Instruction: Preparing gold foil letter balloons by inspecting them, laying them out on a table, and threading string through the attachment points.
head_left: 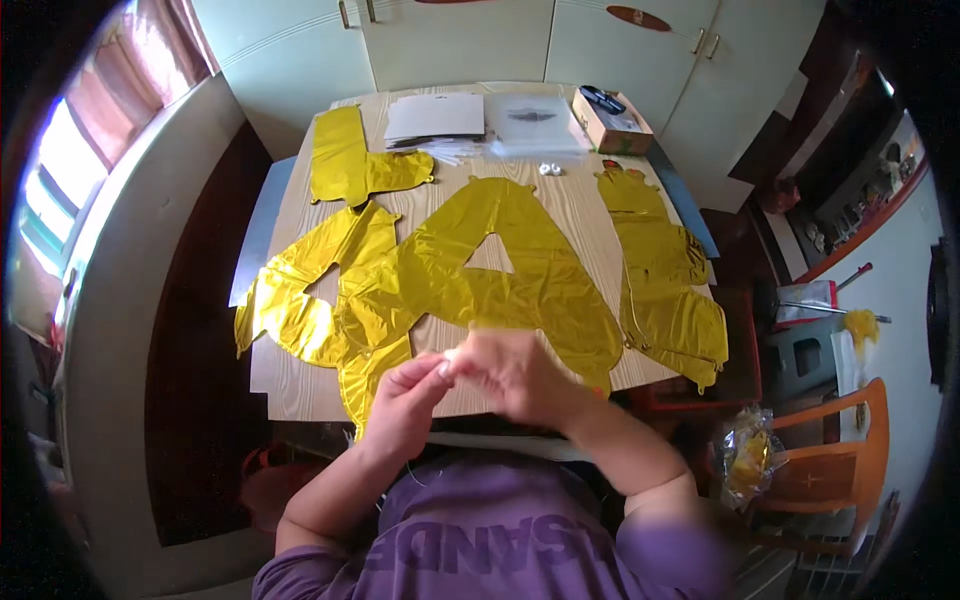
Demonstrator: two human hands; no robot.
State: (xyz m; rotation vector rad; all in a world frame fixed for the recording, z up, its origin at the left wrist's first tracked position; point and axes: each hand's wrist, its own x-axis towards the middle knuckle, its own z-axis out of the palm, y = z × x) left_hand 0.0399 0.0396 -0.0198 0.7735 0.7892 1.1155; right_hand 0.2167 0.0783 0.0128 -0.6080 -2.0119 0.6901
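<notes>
My left hand (405,405) and my right hand (515,375) meet above the table's near edge. The left one pinches with thumb and finger, a tiny pale spot showing at its tips. My right hand, smeared by motion, has its fingers curled in at the same place. What they hold is too small to name. A thin thread-like line shows below my left wrist. Just beyond my hands lies a flat gold A-shaped foil balloon (520,285). To its left, another gold foil balloon (375,290) with a triangular hole hangs over the near edge.
An L-shaped gold balloon (340,155) lies far left, a folded-looking one (660,270) at right. At the back are stacked white cards (435,117), clear plastic bags (530,130), a small box (612,125) and two small white rolls (550,169). A wooden chair (830,470) stands right.
</notes>
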